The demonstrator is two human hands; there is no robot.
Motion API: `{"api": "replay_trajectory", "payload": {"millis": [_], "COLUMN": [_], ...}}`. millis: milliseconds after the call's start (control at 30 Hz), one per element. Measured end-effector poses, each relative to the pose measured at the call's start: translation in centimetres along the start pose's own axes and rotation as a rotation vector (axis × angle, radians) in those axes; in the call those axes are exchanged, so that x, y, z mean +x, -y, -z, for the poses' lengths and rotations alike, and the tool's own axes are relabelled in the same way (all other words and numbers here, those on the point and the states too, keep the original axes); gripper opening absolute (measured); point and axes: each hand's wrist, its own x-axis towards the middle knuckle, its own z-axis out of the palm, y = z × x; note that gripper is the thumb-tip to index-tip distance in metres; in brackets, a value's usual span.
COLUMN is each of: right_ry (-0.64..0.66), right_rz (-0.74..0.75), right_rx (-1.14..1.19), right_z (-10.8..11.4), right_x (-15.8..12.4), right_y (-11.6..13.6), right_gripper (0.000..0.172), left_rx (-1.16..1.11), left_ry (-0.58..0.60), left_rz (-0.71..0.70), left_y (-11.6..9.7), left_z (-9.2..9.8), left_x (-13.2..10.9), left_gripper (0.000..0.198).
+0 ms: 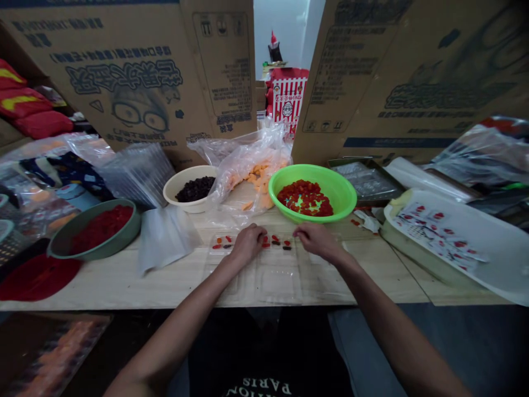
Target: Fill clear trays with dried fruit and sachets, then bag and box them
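Note:
Clear plastic clamshell trays (280,285) lie open side by side in front of me, with small red, orange and dark candy-like pieces (276,241) in their far compartments. Over the left and middle trays, my left hand (248,243) is closed, its fingertips drawn together beside red pieces. My right hand (317,240) is over the right-hand tray, thumb and fingers pinched. What either pinch holds, if anything, is too small to make out. Just beyond the hands stands a bright green bowl (345,190) of red pieces (308,196).
A cream bowl (169,193) holds dark pieces, beside a plastic bag (231,160) of orange pieces. Leftward are a grey-green bowl (134,226) of red pieces and stacked clear trays (138,171). A white basin (491,237) with small packets stands right. Cardboard boxes (223,71) wall the back.

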Motion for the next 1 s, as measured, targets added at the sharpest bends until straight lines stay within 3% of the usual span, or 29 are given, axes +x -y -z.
{"api": "replay_trajectory", "payload": {"millis": [167, 267, 400, 567, 667, 800, 900, 933, 1000], "right_ry": [-0.028, -0.103, -0.162, -0.170, -0.166, -0.253, -0.369, -0.340, -0.141], "right_rz": [-0.159, -0.293, -0.284, -0.197, -0.216, -0.134, -0.145, -0.173, -0.246], "right_rx": [0.149, 0.170, 0.107, -0.155, -0.256, -0.218, -0.143, -0.138, -0.129], "right_z": [4.2, 4.8, 3.1, -0.7, -1.5, 1.6, 5.8, 6.9, 8.0], "right_x": [-3.8, -5.2, -5.2, -4.1, -4.7, -5.0, -1.8, -0.1, 3.8], "right_y": [-4.0, -6.0, -6.6, -5.0, -4.3, -4.0, -4.0, -4.0, -4.0], "right_gripper": [0.031, 0.028, 0.026, 0.022, 0.025, 0.033, 0.035, 0.036, 0.036], "left_rx": [0.202, 0.250, 0.261, 0.238, 0.213, 0.236, 0.257, 0.265, 0.286], "left_ry": [0.277, 0.314, 0.279, 0.296, 0.315, 0.297, 0.279, 0.281, 0.287], "left_rz": [-0.252, -0.284, -0.244, -0.196, -0.136, -0.056, -0.010, -0.002, 0.008], "left_y": [-0.9, -1.2, -1.3, -1.5, -1.5, -1.3, -1.6, -1.9, -3.0], "left_z": [-0.5, -1.1, -1.5, -1.4, -1.6, -1.9, -1.8, -1.7, -1.5], "left_x": [3.7, 4.7, 4.4, 3.6, 3.7, 3.9, 4.2, 4.3, 4.5], "left_gripper": [0.024, 0.022, 0.023, 0.027, 0.023, 0.019, 0.021, 0.020, 0.020]}}
